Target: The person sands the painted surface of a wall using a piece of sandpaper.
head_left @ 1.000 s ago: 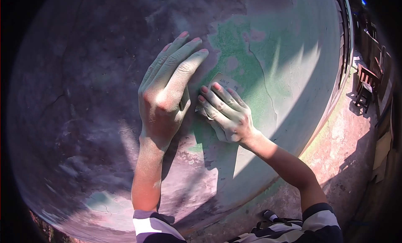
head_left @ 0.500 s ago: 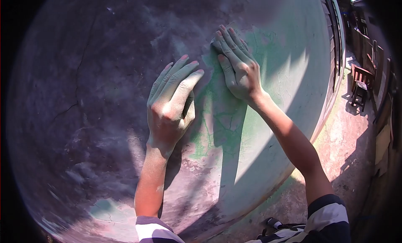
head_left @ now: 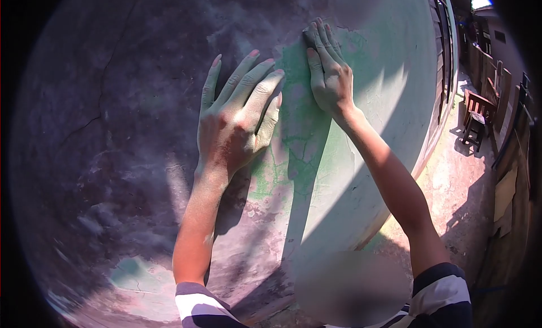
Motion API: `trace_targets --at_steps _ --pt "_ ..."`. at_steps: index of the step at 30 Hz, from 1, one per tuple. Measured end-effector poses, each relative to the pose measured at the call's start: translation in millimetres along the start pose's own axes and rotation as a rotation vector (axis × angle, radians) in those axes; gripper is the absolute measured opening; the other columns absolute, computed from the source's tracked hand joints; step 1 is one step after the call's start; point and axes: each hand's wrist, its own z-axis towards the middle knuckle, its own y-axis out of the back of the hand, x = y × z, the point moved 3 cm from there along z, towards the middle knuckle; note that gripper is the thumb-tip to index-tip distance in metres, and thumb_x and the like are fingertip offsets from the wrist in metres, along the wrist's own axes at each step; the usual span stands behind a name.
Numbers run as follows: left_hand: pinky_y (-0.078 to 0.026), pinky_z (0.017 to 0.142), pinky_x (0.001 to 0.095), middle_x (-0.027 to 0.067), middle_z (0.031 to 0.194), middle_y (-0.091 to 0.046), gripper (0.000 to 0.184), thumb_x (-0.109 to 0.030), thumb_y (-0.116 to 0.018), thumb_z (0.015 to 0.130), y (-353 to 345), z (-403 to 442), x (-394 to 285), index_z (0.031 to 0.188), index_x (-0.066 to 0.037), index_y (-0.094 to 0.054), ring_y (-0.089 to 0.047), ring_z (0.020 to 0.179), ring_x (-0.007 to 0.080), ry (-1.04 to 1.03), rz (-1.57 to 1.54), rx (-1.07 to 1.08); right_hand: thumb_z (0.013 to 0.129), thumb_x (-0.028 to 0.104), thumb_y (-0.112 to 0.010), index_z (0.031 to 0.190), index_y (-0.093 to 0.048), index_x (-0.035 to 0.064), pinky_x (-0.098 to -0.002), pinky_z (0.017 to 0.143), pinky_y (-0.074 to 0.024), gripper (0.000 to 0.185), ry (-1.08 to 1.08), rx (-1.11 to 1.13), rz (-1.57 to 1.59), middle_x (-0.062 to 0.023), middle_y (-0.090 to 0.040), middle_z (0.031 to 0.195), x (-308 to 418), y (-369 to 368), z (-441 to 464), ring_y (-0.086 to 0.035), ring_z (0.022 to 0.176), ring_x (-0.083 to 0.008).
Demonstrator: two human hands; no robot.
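My left hand (head_left: 240,110), coated in pale dust, is at the wall (head_left: 141,175) with its fingers spread and nothing visible in it. Higher and to the right, my right hand (head_left: 332,68) lies against the green part of the wall, its fingers held together over a small sheet (head_left: 309,35) that looks like sandpaper. Only a dark edge of that sheet shows beside the fingertips. Around both hands the surface is a patchwork of dark purplish plaster and green paint, with thin cracks below my right hand.
A slatted wooden chair (head_left: 480,105) stands on the sunlit ground at the right, with a small stool (head_left: 474,127) before it. Dark bars (head_left: 443,51) run along the wall's right edge. Boards (head_left: 505,201) lean at the far right. A grey blur covers the bottom centre.
My right hand has moved up the wall with the sheet, from beside my left hand to above it. The fingers of my left hand have spread wider.
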Motion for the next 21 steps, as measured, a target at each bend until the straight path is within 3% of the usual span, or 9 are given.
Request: trace_targets --at_steps 2,4,7,10,15,18,21 --pt "-0.03 0.117 0.0485 0.0052 0.122 -0.067 0.028 -0.02 -0.064 0.089 0 -1 -2 0.115 -0.011 -0.069 -0.056 0.127 0.0229 0.004 0.035 -0.001 0.096 0.012 -0.053 0.136 -0.056 0.0018 -0.0446 0.114 -0.035 0.042 -0.173 -0.135 0.046 -0.0173 -0.044 0.149 9 -7 -4 -0.039 0.141 -0.0363" --pt "-0.027 0.119 0.0493 0.0044 0.124 -0.066 0.029 -0.023 -0.063 0.09 -1 -3 0 0.116 -0.012 -0.069 -0.054 0.129 0.0217 0.028 0.07 -0.007 0.094 0.011 -0.055 0.137 -0.055 0.0015 -0.0456 0.114 -0.0347 0.045 -0.103 -0.096 0.019 -0.0177 -0.045 0.149 26 -10 -37 -0.04 0.14 -0.0372" --pt "-0.029 0.118 0.0477 0.006 0.126 -0.065 0.03 -0.026 -0.063 0.09 -2 -3 3 0.117 -0.012 -0.069 -0.055 0.127 0.0226 0.016 0.119 -0.029 0.092 0.006 -0.055 0.138 -0.054 0.0004 -0.0504 0.115 -0.0304 0.047 0.067 0.153 0.047 -0.0182 -0.046 0.15 41 -5 -70 -0.037 0.142 -0.038" --pt "-0.03 0.117 0.0466 0.0072 0.126 -0.065 0.032 -0.027 -0.063 0.09 -5 -4 4 0.117 -0.011 -0.069 -0.055 0.127 0.0232 0.021 0.109 -0.031 0.092 0.012 -0.057 0.14 -0.052 0.0032 -0.0472 0.113 -0.0363 0.05 0.16 0.156 -0.042 -0.0164 -0.047 0.149 22 1 -42 -0.041 0.14 -0.0354" --pt "-0.033 0.116 0.0456 0.0036 0.131 -0.063 0.034 -0.028 -0.063 0.091 -7 -6 4 0.122 -0.014 -0.067 -0.054 0.129 0.0217 0.052 0.109 0.002 0.095 0.011 -0.052 0.141 -0.053 0.0042 -0.0475 0.114 -0.0346 0.046 -0.017 -0.07 -0.03 -0.0157 -0.045 0.15 24 -16 -23 -0.04 0.141 -0.0359" --pt "-0.033 0.116 0.0443 0.0051 0.133 -0.062 0.037 -0.032 -0.062 0.092 -9 -6 1 0.124 -0.014 -0.067 -0.054 0.129 0.0218 0.037 0.112 0.014 0.094 0.007 -0.05 0.141 -0.05 -0.0018 -0.0457 0.116 -0.0301 0.047 0.063 0.08 0.026 -0.0201 -0.044 0.15 39 -8 -40 -0.037 0.143 -0.0364" --pt "-0.032 0.117 0.0432 0.0061 0.135 -0.061 0.04 -0.035 -0.061 0.091 -10 -2 1 0.125 -0.015 -0.066 -0.053 0.13 0.0214 0.043 0.166 0.009 0.094 0.009 -0.053 0.142 -0.05 0.0023 -0.0456 0.115 -0.0327 0.048 0.171 0.079 0.027 -0.0163 -0.045 0.15 6 -2 -12 -0.039 0.141 -0.0357"
